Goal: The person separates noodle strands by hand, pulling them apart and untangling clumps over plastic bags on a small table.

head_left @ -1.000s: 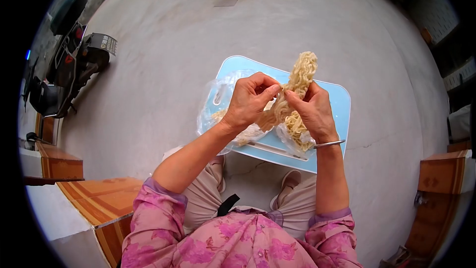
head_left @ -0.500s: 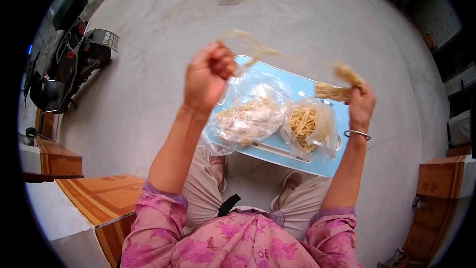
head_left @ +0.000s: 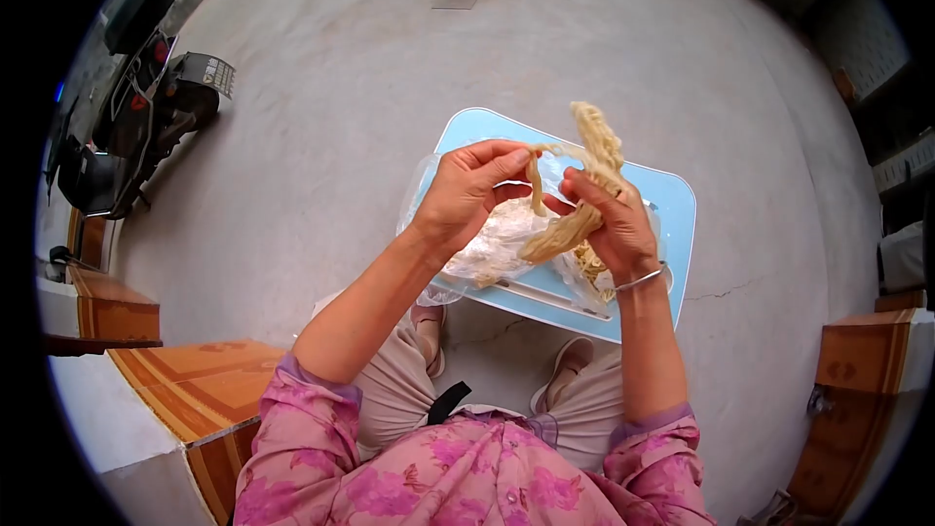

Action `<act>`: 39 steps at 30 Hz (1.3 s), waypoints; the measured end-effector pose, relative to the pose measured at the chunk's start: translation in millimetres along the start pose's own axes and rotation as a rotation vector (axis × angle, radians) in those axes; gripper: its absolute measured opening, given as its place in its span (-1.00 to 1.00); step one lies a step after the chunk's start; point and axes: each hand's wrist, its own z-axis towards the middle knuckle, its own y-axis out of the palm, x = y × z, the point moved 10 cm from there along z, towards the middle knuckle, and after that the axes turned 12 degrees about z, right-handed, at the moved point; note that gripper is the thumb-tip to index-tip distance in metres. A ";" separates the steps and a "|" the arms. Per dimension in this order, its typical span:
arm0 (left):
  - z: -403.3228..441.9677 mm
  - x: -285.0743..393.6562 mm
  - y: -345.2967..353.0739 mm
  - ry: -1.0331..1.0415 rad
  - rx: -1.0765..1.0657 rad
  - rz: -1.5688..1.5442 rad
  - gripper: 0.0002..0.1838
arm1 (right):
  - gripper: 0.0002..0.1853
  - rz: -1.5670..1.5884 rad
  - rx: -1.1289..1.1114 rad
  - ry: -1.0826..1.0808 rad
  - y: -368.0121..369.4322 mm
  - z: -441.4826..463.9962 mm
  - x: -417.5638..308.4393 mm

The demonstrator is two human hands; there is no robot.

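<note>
My right hand (head_left: pixel 616 229) is wrapped round a bundle of pale yellow noodle-like strands (head_left: pixel 600 141), whose two ends stick out above and below the fingers. Between the thumb and fingers of my left hand (head_left: pixel 477 190) a few loose strands (head_left: pixel 535 185) are pinched; one end hangs down and another runs across to the bundle. Both hands are close together over a light blue folding table (head_left: pixel 667 197). Under my left hand lies a clear plastic bag (head_left: pixel 497 245) of pale contents. A second bag of yellow strands (head_left: pixel 590 263) is partly hidden behind my right hand.
A parked motorcycle or scooter (head_left: pixel 146 107) stands on the concrete floor (head_left: pixel 331 68) at the left. Brown tiled ledges (head_left: pixel 195 380) flank me on both sides. My legs and shoes (head_left: pixel 565 370) are at the table's near edge.
Both hands have come inward from wide apart to meet over the table's middle. The bundle has moved left with my right hand, and the strands in my left hand now hang near it.
</note>
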 end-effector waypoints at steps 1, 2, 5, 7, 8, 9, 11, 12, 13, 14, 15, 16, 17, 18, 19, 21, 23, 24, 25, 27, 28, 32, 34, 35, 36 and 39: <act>-0.5 -3.7 2.1 -0.020 0.008 0.026 -0.82 | -0.69 -0.032 0.006 -0.016 1.4 0.0 2.4; -1.4 -5.3 3.7 -0.018 0.006 0.078 -0.82 | -0.68 -0.065 0.012 -0.031 2.2 -0.6 4.0; -3.4 -7.4 12.2 0.005 -0.017 0.187 -0.81 | -0.67 -0.177 0.046 -0.105 3.0 -3.7 0.7; -3.1 -8.2 11.7 0.048 -0.020 0.279 -0.82 | -0.68 -0.242 0.055 -0.143 2.8 -5.5 -3.2; -3.2 -8.0 11.7 0.070 -0.021 0.326 -0.83 | -0.70 -0.266 0.052 -0.152 2.6 -6.0 -4.5; -3.7 -9.7 12.1 0.052 -0.024 0.341 -0.84 | -0.71 -0.291 0.047 -0.161 2.8 -6.9 -5.9; -3.7 -12.6 12.8 0.018 -0.031 0.372 -0.87 | -0.74 -0.390 0.028 -0.159 8.0 -9.8 -9.8; -2.9 -13.7 12.5 0.009 -0.040 0.427 -0.89 | -0.76 -0.440 0.017 -0.158 9.9 -10.9 -11.4; -1.3 -14.4 10.7 0.000 -0.050 0.481 -0.91 | -0.78 -0.482 0.018 -0.183 8.8 -11.1 -14.5; 0.3 -14.5 8.2 -0.010 -0.058 0.536 -0.93 | -0.80 -0.523 0.017 -0.207 6.4 -10.6 -17.1; 2.0 -7.5 -0.2 0.009 0.000 0.481 -0.95 | -0.81 -0.565 0.017 -0.231 3.5 -9.8 -20.5; 4.1 1.6 -10.1 0.028 0.056 0.425 -0.97 | -0.82 -0.703 0.082 -0.284 -5.4 -9.4 -31.6; 6.4 7.3 -26.8 -0.008 0.110 0.289 -0.98 | -0.83 -0.841 0.150 -0.337 -16.0 -9.0 -46.8; 6.1 19.3 -36.9 -0.007 0.123 0.134 -0.98 | -0.83 -0.978 0.223 -0.393 -26.5 -10.3 -64.5; 8.9 30.6 -48.7 0.041 0.096 -0.060 -0.98 | -0.82 -1.068 0.323 -0.466 -39.3 -14.4 -86.7; 7.6 53.4 -72.3 0.143 0.105 -0.278 -0.96 | -0.81 -1.068 0.495 -0.579 -68.6 -26.4 -124.1; 7.7 70.7 -96.2 0.243 0.103 -0.368 -0.97 | -0.82 -0.967 0.617 -0.624 -94.8 -39.0 -148.9; 6.6 78.2 -98.9 0.291 0.103 -0.415 -0.97 | -0.83 -0.958 0.667 -0.626 -101.1 -45.5 -158.5; 4.6 79.8 -106.1 0.305 0.172 -0.397 -0.97 | -0.83 -0.950 0.715 -0.625 -106.5 -50.8 -163.9; -2.1 86.4 -117.2 0.335 0.310 -0.354 -0.95 | -0.84 -0.696 0.590 -0.591 -104.6 -47.2 -156.8; -1.1 77.8 -106.6 0.272 0.290 -0.298 -0.95 | -0.84 -0.570 0.522 -0.571 -100.7 -44.2 -152.4; 13.6 9.4 -55.4 -0.041 0.020 -0.253 -0.92 | -0.84 -0.353 0.251 -0.339 -66.0 -22.9 -109.0; 10.2 -12.4 -36.2 -0.122 0.024 -0.075 -0.91 | -0.84 -0.347 0.210 -0.265 -56.8 -15.0 -90.5; 8.4 -17.6 -23.3 -0.136 0.005 -0.012 -0.91 | -0.84 -0.336 0.202 -0.236 -48.3 -14.1 -81.4; 6.2 -20.1 -11.9 -0.150 -0.015 0.049 -0.90 | -0.83 -0.325 0.194 -0.209 -41.0 -13.6 -73.1; -5.3 -30.0 24.8 -0.260 -0.218 0.068 -0.77 | -0.85 -0.385 0.142 -0.142 -26.6 -10.8 -53.3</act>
